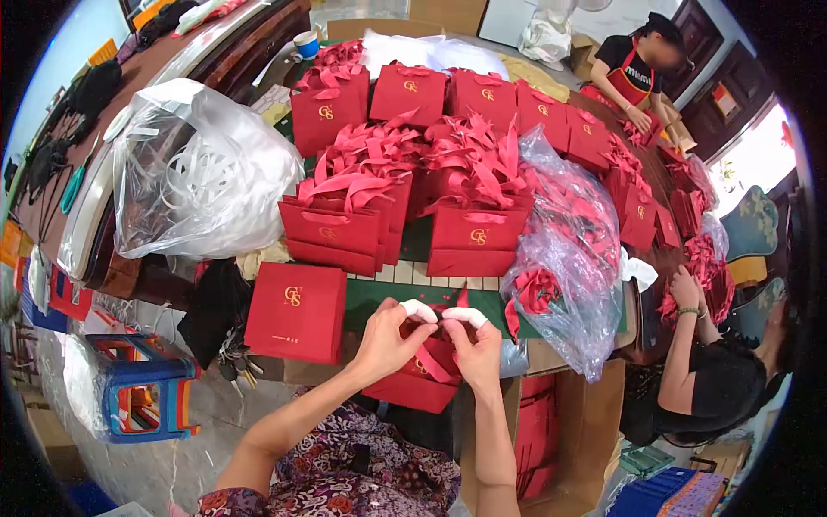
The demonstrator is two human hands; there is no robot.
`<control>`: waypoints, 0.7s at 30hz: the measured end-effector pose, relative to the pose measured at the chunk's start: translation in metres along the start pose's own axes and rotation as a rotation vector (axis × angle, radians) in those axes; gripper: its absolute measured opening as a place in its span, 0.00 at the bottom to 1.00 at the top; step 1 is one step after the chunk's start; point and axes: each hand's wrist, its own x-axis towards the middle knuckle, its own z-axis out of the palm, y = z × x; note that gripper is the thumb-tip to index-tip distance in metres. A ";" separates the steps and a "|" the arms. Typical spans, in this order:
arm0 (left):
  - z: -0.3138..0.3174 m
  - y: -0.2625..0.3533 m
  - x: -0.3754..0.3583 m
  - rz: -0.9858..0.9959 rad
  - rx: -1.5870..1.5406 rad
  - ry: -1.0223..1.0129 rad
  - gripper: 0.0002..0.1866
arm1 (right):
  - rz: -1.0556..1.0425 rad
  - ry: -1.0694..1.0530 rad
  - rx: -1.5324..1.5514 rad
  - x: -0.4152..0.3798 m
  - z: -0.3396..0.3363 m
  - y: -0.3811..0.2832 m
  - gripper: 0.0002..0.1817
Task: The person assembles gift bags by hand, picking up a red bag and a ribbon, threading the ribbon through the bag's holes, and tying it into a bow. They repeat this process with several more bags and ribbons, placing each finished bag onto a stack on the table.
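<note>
My left hand (393, 334) and my right hand (472, 341) meet just above a red paper gift bag (413, 389) at the table's front edge. Both are closed in a pinch, fingertips almost touching, on a red ribbon (433, 364) that hangs over the bag's front. The exact bit between the fingertips is too small to make out. White wrapping covers an index finger on each hand. Left of my hands lies a flat red bag (295, 314) with a gold monogram.
Finished-looking red bags (332, 233) with ribbons stand in rows behind. A clear plastic bag of white strips (202, 177) is at left, a plastic bag of red ribbons (568, 258) at right. Below right stands a cardboard box (594, 431); stools (142, 388) stand left. Two people work at right.
</note>
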 end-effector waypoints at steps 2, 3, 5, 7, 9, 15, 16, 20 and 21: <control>0.001 -0.004 -0.007 0.112 0.036 0.091 0.14 | -0.031 0.033 -0.052 -0.001 -0.009 -0.003 0.04; 0.001 -0.003 -0.013 0.115 0.041 0.100 0.14 | -0.006 0.046 0.034 -0.004 -0.011 -0.014 0.04; 0.001 -0.002 -0.023 0.036 -0.066 0.175 0.22 | -0.046 0.113 0.107 -0.006 -0.017 -0.014 0.04; -0.005 -0.019 -0.032 -0.075 -0.139 -0.066 0.26 | -0.044 0.116 0.045 -0.003 -0.024 -0.007 0.04; -0.006 -0.024 -0.039 -0.135 -0.229 -0.343 0.25 | 0.005 0.118 0.077 0.000 -0.023 -0.006 0.04; -0.024 -0.005 -0.066 -0.132 -0.116 -0.323 0.33 | -0.092 0.205 0.071 0.027 -0.036 -0.003 0.05; -0.026 -0.005 -0.071 -0.124 -0.078 -0.319 0.33 | -0.090 0.188 0.068 0.030 -0.037 -0.002 0.05; -0.032 -0.005 -0.074 -0.159 -0.086 -0.331 0.34 | -0.142 0.170 0.067 0.037 -0.032 0.001 0.08; -0.035 -0.004 -0.072 -0.159 -0.079 -0.316 0.34 | -0.149 0.157 0.074 0.038 -0.031 0.001 0.08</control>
